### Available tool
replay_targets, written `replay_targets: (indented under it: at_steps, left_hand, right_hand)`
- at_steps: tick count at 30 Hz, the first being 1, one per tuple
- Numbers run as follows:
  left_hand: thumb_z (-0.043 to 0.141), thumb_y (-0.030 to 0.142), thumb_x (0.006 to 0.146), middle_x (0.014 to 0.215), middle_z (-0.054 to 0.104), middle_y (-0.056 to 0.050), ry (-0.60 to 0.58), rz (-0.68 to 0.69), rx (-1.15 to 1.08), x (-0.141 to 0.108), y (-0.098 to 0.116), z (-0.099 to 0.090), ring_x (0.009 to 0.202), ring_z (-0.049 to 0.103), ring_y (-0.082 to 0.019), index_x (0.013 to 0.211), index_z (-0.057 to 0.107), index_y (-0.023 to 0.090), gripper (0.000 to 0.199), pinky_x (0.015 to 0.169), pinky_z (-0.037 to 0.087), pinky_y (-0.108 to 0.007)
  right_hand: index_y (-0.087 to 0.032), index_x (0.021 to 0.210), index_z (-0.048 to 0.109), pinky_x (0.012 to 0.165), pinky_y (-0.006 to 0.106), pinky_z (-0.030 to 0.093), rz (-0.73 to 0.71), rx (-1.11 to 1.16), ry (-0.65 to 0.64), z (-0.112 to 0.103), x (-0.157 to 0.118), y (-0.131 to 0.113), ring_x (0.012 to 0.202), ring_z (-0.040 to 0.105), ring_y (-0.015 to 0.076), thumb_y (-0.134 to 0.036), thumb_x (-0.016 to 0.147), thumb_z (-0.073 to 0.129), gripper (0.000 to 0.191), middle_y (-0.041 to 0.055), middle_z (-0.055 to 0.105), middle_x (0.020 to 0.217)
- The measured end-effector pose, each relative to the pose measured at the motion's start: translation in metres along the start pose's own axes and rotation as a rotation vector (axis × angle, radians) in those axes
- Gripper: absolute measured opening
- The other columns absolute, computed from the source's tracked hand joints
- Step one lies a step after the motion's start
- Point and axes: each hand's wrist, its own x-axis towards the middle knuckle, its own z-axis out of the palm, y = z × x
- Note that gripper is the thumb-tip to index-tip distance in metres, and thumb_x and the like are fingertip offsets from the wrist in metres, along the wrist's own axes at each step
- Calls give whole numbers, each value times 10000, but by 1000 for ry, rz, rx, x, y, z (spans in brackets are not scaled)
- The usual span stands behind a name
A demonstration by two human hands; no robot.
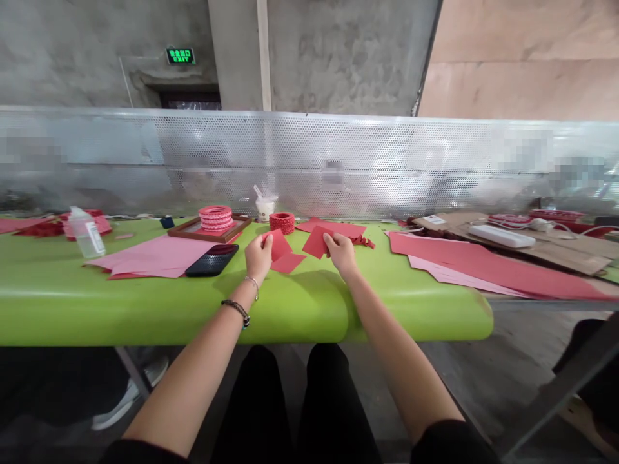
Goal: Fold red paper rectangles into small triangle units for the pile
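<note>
My left hand pinches a small piece of red paper between thumb and fingers. A second red paper piece is gripped the same way in my right hand. The two pieces are apart, held a little above the green table cover. Below the left piece lies another red paper piece. Behind my hands rests a larger red sheet, with a crumpled red strip beside my right hand. A red braided paper ring stack stands just beyond my left hand.
Left of my hands lie a black phone, pink sheets, a brown tray with pink rings, and a clear bottle. A cup stands behind. Long red sheets, cardboard and a white power strip lie right.
</note>
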Motion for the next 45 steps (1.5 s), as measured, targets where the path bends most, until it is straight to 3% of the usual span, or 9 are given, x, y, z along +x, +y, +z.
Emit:
replay_targets:
  at_steps: [5,9,12,16,23,26,29,39,45]
  left_hand:
    - [475,279,823,1032,543,-70,-236,45,1,-3,-7,9,875,547,-178,1032,514,138,255,746,465,-374]
    - [506,270,801,1183,466,-94,-275,78,-65,-5,-6,12,1053,460,-233,1106,480,148,329,876,373,-456]
    - [470,320,806,1088,572,-73,-404,99,-196,-8,0,10,1038,493,-218,1004,576,156,278,898,373,-353]
    - [272,446,848,818,673,-54,-545,53,-379,-10,6,7,795,615,-178,937,616,146,465,759,450,-276]
    - [476,281,823,903,603,-55,-583,-73,-534,-5,4,8,766,581,-143,960,548,116,226,698,478,-325]
    - [469,279,828,967,565,-62,-582,-134,-578,-2,2,11,810,564,-156,1001,522,122,240,696,482,-344]
    - [464,278,830,984,555,-66,-578,-176,-621,0,1,12,816,561,-159,1029,507,125,255,693,483,-344]
    - [462,282,831,985,555,-67,-600,-200,-611,-1,3,10,817,559,-158,1020,512,127,250,696,481,-343]
    - [451,298,836,944,573,-60,-555,-96,-553,-4,2,9,773,570,-146,1011,517,121,257,674,484,-333]
  right_hand:
    - [-174,571,377,384,175,308,43,10,-15,-2,0,-2,390,404,57,-239,764,455,217,-38,458,495]
    - [-143,741,472,409,171,387,55,21,-167,1,-4,-4,414,472,56,-143,729,504,34,-7,559,597]
    - [-130,995,449,421,174,431,39,44,-317,3,-8,-5,453,526,73,-108,718,522,287,-2,597,652]
    - [-136,1206,300,463,186,472,3,74,-453,5,-10,-6,506,560,89,-79,738,492,509,-7,601,658]
    - [-207,1305,174,604,241,499,-154,93,-592,3,-14,-6,557,558,77,-105,705,534,707,21,599,863]
    - [-216,1243,331,684,263,478,-250,51,-583,1,-15,-6,632,556,81,-76,673,538,622,38,577,983]
    - [-176,952,576,741,279,450,-299,5,-571,1,-13,-5,747,563,109,-23,667,479,337,25,609,907]
    - [-168,862,628,753,257,425,-337,-50,-475,1,-8,-2,805,575,112,-129,742,491,186,35,638,894]
    - [-170,784,647,659,242,406,-314,-117,-431,1,-7,0,698,565,117,-179,737,515,140,18,643,762]
